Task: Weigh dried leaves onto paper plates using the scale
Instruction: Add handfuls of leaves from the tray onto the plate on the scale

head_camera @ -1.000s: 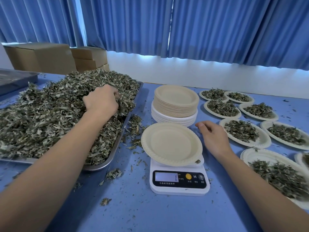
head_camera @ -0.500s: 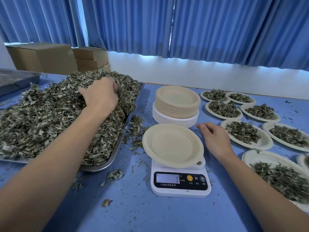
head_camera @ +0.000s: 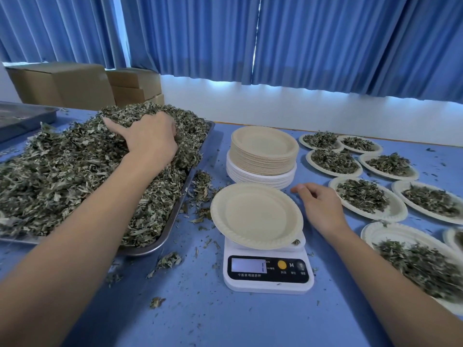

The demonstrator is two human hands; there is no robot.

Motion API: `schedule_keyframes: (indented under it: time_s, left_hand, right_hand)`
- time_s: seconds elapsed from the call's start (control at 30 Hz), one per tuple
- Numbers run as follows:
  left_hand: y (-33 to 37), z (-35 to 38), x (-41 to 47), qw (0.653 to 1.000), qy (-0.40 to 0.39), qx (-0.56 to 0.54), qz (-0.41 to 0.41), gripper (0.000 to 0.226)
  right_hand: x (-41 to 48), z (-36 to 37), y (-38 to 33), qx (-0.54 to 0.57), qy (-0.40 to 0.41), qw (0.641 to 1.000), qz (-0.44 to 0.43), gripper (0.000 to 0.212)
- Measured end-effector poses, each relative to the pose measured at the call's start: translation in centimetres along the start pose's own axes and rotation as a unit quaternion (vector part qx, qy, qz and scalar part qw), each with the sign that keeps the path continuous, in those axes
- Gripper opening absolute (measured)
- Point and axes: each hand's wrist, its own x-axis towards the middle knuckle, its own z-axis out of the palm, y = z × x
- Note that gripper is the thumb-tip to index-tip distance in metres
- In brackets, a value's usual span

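Note:
A heap of dried leaves [head_camera: 62,171] fills a metal tray [head_camera: 176,211] on the left of the blue table. My left hand [head_camera: 150,141] is dug into the top of the heap, fingers curled down into the leaves and hidden by them, thumb stretched out to the left. An empty beige paper plate [head_camera: 255,216] sits on the white digital scale [head_camera: 268,274] in the middle. My right hand [head_camera: 323,209] rests on the table just right of that plate, fingers loosely curled and holding nothing.
A stack of paper plates [head_camera: 263,151] stands behind the scale. Several plates with leaf portions [head_camera: 363,196] cover the right side. Loose leaves [head_camera: 200,186] lie between tray and scale. Cardboard boxes [head_camera: 62,83] and a second tray [head_camera: 22,118] sit at the back left.
My left hand has pushed further up and into the heap and its thumb has spread out to the left. My right hand has stayed beside the plate.

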Motion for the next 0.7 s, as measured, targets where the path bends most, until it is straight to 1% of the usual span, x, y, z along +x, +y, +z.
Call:
schedule_keyframes:
  time_s: [0.1, 0.23, 0.3, 0.4, 0.5, 0.53, 0.6, 0.67, 0.7]
  left_hand:
    - [-0.1, 0.1, 0.1, 0.999, 0.020, -0.044, 0.011, 0.021]
    - [-0.3, 0.8, 0.0, 0.982, 0.047, -0.176, 0.047, 0.018]
    - [0.1, 1.0, -0.1, 0.972, 0.043, -0.225, 0.049, 0.016]
    - [1.2, 0.9, -0.7, 0.950, 0.011, -0.308, 0.055, 0.017]
    - [2.3, 0.0, -2.1, 0.915, -0.059, -0.393, 0.067, 0.017]
    - [2.7, -0.4, -2.6, 0.895, -0.102, -0.428, 0.070, 0.017]
    - [3.5, -1.1, -3.8, 0.840, -0.208, -0.495, 0.073, 0.017]
    - [4.1, -1.6, -4.9, 0.793, -0.297, -0.523, 0.097, 0.016]
    - [4.4, -1.7, -5.4, 0.780, -0.329, -0.519, 0.118, 0.017]
  right_hand:
    - [0.0, 0.1, 0.1, -0.003, -0.003, 1.000, -0.001, 0.030]
    - [-0.1, 0.0, 0.1, -0.004, -0.006, 1.000, -0.003, 0.030]
    - [-0.1, 0.0, 0.0, -0.004, -0.008, 1.000, -0.002, 0.029]
    - [0.0, -0.1, 0.0, -0.007, -0.009, 1.000, -0.004, 0.029]
    - [0.0, 0.0, 0.2, -0.004, -0.010, 1.000, -0.004, 0.029]
    - [0.0, 0.0, 0.2, -0.004, -0.011, 1.000, -0.004, 0.029]
    - [-0.1, 0.0, 0.1, -0.007, -0.012, 1.000, -0.004, 0.029]
    - [-0.1, -0.1, -0.1, -0.006, -0.012, 1.000, -0.006, 0.030]
    - [-0.2, -0.1, -0.2, -0.006, -0.012, 1.000, -0.008, 0.031]
